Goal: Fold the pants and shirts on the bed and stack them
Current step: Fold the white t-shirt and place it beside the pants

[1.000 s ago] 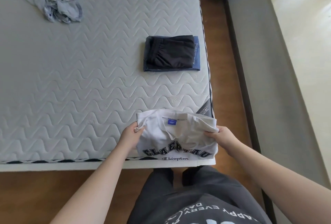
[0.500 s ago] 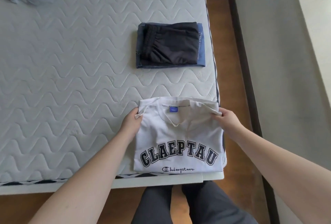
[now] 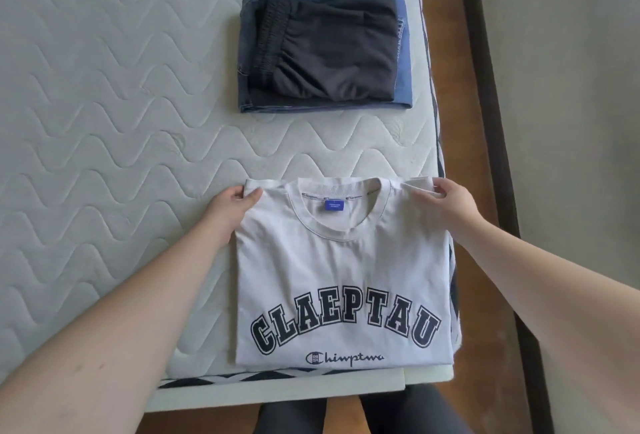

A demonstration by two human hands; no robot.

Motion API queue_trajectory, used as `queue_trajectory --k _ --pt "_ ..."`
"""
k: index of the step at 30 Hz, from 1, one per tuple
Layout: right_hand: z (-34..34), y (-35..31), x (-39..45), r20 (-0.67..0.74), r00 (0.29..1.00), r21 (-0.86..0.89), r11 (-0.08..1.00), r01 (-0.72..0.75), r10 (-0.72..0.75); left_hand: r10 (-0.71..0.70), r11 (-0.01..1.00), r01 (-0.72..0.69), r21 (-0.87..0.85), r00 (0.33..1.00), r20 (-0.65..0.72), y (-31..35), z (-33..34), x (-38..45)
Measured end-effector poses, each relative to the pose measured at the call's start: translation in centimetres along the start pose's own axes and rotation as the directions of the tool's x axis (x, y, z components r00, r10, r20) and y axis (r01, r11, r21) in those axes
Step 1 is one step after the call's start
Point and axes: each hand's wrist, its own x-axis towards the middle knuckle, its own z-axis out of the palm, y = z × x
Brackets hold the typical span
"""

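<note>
A white T-shirt (image 3: pixel 343 270) is lying folded into a rectangle in the lower centre of the frame, front side up, on the near right corner of the quilted mattress (image 3: pixel 104 121). Its dark block lettering is arching across the lower part, with a small script logo under it, and a blue neck label (image 3: pixel 334 205) is showing inside the round collar. The shirt's bottom edge is sitting just short of the mattress's near edge, and its right edge is reaching the mattress's right side.

The left hand (image 3: pixel 230 206) is gripping the shirt's upper left corner, fingers curled over the folded shoulder and thumb lying on top of the cloth. The right hand (image 3: pixel 446 203) is pinching the upper right corner in the same way, with the fabric bunching slightly under its fingertips. Both forearms are stretching in from the bottom corners of the frame.

Above the shirt, in the upper centre of the frame and well apart from it, a small stack is resting on the mattress: folded black shorts (image 3: pixel 325 45) with an elastic waistband turned to the left are lying on top of folded blue jeans (image 3: pixel 403 87), whose edges are peeking out on the left, bottom and right.

To the right of the bed a strip of wooden floor (image 3: pixel 446 52) is running up the frame beside a grey wall (image 3: pixel 571 87). The person's dark trousers (image 3: pixel 408 413) are showing at the bottom edge.
</note>
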Motion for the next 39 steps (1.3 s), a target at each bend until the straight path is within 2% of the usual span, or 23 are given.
queue_trajectory --k 4,9,13,16,19,24,27,30,33,36,39 --pt "0.7 0.4 1.1 -0.054 0.999 0.018 1.0 0.001 0.0 0.068 0.995 -0.064 0.071 0.996 -0.06 0.4 0.4 1.9" --pt "0.1 -1.5 1.6 -0.114 0.992 0.113 0.991 0.075 -0.062 0.147 0.989 -0.149 -0.006 0.985 -0.091 2.0 -0.5 2.8" --pt "0.1 -4.1 4.1 -0.133 0.984 0.111 0.985 0.133 -0.117 0.165 0.986 -0.166 -0.006 0.983 -0.081 4.6 -1.1 4.6" --pt "0.5 -5.5 6.5 -0.17 0.975 0.103 0.982 0.161 -0.142 0.215 0.977 -0.215 0.015 0.966 -0.146 6.3 -0.9 6.4" --pt "0.6 -6.0 8.2 -0.186 0.976 0.073 0.989 0.125 -0.11 0.26 0.965 -0.249 0.081 0.944 -0.204 7.0 -0.4 8.0" --pt "0.3 -4.0 7.6 -0.195 0.981 -0.044 0.999 -0.006 -0.003 0.173 0.985 -0.163 0.059 0.955 -0.243 5.0 -0.2 6.4" --pt "0.3 -1.1 5.1 -0.187 0.981 -0.118 0.99 -0.083 0.06 0.072 0.997 -0.072 0.007 0.981 -0.182 2.4 -0.5 3.8" --pt "0.5 1.9 1.9 -0.124 0.99 -0.263 0.959 -0.101 0.07 0.022 1.0 -0.02 0.02 0.995 -0.101 -0.8 -0.6 0.6" --pt "0.6 3.8 -1.2 -0.051 0.996 -0.364 0.927 -0.09 0.077 -0.02 0.999 0.025 0.049 0.995 -0.1 -4.4 0.0 -2.4" --pt "0.8 5.1 -4.0 0.015 0.991 -0.372 0.92 -0.121 0.136 -0.078 0.997 0.078 0.0 0.992 -0.104 -6.9 0.6 -4.9" --pt "1.0 6.1 -6.5 0.097 0.971 -0.357 0.918 -0.171 0.219 -0.039 0.998 0.042 0.037 0.996 -0.081 -9.3 0.9 -7.5"
